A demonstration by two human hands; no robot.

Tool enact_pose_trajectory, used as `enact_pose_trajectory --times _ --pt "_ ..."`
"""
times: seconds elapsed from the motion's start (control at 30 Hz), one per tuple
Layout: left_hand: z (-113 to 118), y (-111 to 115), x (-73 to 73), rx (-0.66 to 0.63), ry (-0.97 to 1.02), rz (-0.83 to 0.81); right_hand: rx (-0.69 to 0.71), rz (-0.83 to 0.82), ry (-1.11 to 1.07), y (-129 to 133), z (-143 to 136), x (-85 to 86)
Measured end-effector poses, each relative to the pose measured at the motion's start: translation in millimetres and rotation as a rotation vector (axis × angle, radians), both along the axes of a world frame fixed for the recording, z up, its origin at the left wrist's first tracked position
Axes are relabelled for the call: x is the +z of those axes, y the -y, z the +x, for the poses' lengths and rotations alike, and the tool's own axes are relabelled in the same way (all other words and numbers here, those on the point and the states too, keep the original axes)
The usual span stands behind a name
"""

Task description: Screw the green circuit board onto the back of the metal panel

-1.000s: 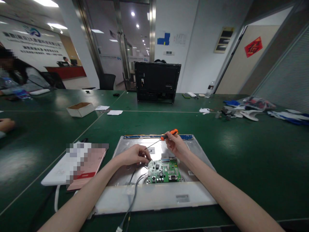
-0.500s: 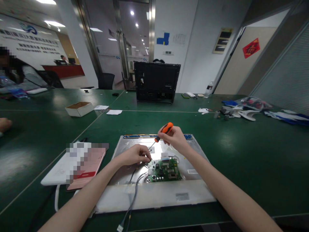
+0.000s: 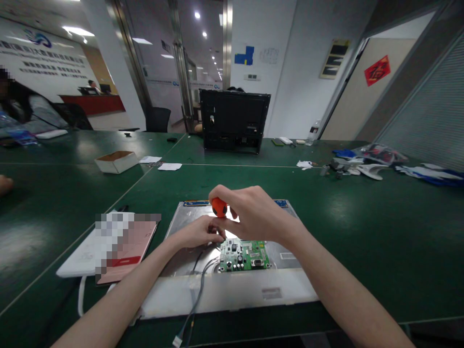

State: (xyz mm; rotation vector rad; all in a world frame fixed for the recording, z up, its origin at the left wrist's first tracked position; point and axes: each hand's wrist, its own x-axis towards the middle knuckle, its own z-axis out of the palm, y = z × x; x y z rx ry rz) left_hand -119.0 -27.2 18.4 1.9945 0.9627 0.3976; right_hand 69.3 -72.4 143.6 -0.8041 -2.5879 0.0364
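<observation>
The right hand (image 3: 253,212) grips an orange screwdriver (image 3: 219,207) upright, just above the left hand (image 3: 201,232) pinching beside the green circuit board (image 3: 244,256).

Green table (image 3: 362,232): open cardboard box (image 3: 116,162) and paper slips (image 3: 169,166) at far left, black monitor housing (image 3: 234,121) upright at far centre. White pad with red booklet (image 3: 108,246) near left; plastic bags and small parts (image 3: 373,162) scattered far right. Seated person (image 3: 25,113) at far left.
</observation>
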Motion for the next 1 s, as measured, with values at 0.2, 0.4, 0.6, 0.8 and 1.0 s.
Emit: enact_pose_trajectory --times 0.2,0.4,0.6,0.8,1.0 --pt "-0.2 -1.8 -3.1 -0.005 -0.014 -0.065 0.009 -0.028 0.036 -9.6 4.5 -4.3" --pt "-0.4 -4.3 -8.6 -0.037 0.037 -0.093 0.003 -0.090 0.052 -17.3 4.8 -5.9" --pt "-0.6 -5.4 -9.6 -0.065 0.051 -0.090 0.013 -0.099 0.039 -21.9 6.1 -9.1" --pt "-2.3 -6.8 -12.3 -0.041 0.045 -0.111 0.027 -0.130 0.032 -24.1 4.3 -11.0" --pt "-1.9 -5.5 -7.6 -0.043 0.040 -0.117 0.035 -0.125 0.040 -22.9 4.2 -11.2"
